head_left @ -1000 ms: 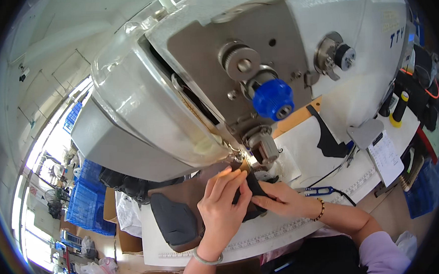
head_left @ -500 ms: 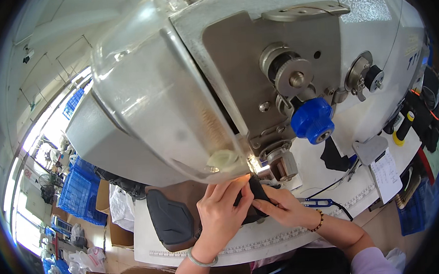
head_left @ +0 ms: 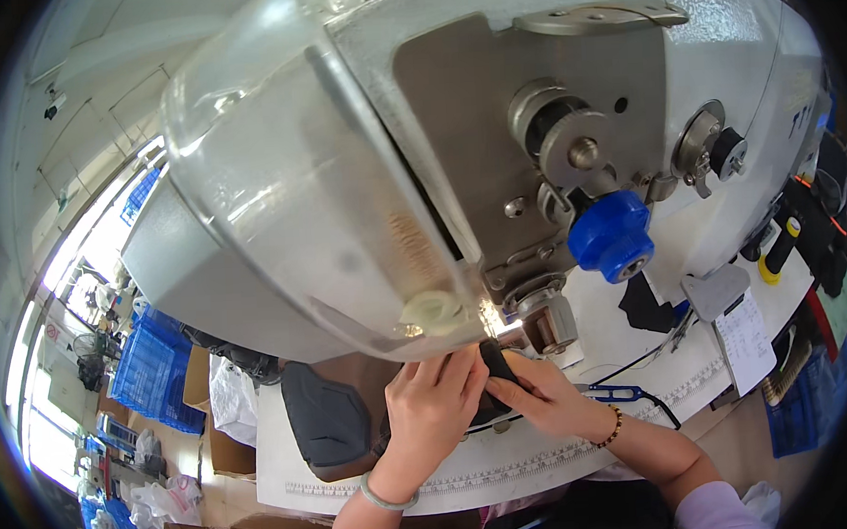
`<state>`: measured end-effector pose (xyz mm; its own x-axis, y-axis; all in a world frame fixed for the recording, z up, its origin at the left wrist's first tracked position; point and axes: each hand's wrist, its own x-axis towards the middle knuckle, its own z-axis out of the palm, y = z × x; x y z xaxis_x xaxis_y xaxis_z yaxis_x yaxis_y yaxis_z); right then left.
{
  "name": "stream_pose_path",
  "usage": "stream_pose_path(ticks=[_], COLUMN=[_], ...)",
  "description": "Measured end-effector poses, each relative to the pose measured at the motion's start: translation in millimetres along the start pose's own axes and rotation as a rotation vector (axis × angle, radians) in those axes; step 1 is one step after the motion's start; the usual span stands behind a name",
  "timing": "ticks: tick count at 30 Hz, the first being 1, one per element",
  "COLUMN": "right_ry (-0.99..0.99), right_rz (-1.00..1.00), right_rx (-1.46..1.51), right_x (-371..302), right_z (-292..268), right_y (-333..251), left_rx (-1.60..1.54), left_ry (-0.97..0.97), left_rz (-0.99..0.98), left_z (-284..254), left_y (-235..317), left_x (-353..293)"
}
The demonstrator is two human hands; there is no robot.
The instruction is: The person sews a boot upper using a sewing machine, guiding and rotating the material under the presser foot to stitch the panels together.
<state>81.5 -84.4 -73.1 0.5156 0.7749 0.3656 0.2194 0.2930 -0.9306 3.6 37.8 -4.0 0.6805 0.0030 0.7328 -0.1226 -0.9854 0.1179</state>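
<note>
A large grey sewing machine (head_left: 525,192) with a clear plastic cover fills the upper view, its needle area lit. Below it, a black strip of padded material (head_left: 496,361) stands between my hands. My left hand (head_left: 431,403) has its fingers bent and pressed against the strip's left side, their tips partly under the cover. On the other side, my right hand (head_left: 543,394) pinches the strip, thumb on top. By my left wrist lies a brown piece with a dark moulded panel (head_left: 326,418), which runs under the machine head; whether it joins the strip is hidden.
Blue-handled thread snips (head_left: 614,390) lie right of my right hand. A ruler strip (head_left: 434,472) runs along the table's near edge. Farther right are a black scrap (head_left: 644,303), a written sheet (head_left: 745,339) and a yellow-and-black bottle-like item (head_left: 777,254). Blue crates (head_left: 156,374) stand at left.
The machine looks slightly larger and shifted as the view moves. My left fingers have shifted slightly along the strip; my right hand keeps its pinch almost in place.
</note>
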Motion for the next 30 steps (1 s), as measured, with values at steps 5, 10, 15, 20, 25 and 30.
stream_pose_path(ticks=[5,10,15,20,25,30], right_ry=[0.017,0.037,0.066,0.031,0.014,-0.087], right_rz=[-0.027,-0.042,-0.025,-0.081,-0.057,0.072], right_rx=[-0.057,-0.029,0.049,0.035,0.142,0.313], right_x=[-1,-10,-12,-9,-10,-9], right_z=[2,5,1,-5,-3,-12], right_y=[2,-8,1,20,8,-5], left_rx=[0.055,0.034,0.007,0.033,0.079,0.168], left_ry=[0.013,-0.049,-0.107,-0.108,-0.095,-0.176], left_rz=[0.082,0.075,0.037,0.022,0.039,0.060], left_z=[4,-11,-14,-11,-10,-15], left_y=[-8,-7,-5,0,-1,7], left_x=[-8,-16,-15,-15,-19,-24])
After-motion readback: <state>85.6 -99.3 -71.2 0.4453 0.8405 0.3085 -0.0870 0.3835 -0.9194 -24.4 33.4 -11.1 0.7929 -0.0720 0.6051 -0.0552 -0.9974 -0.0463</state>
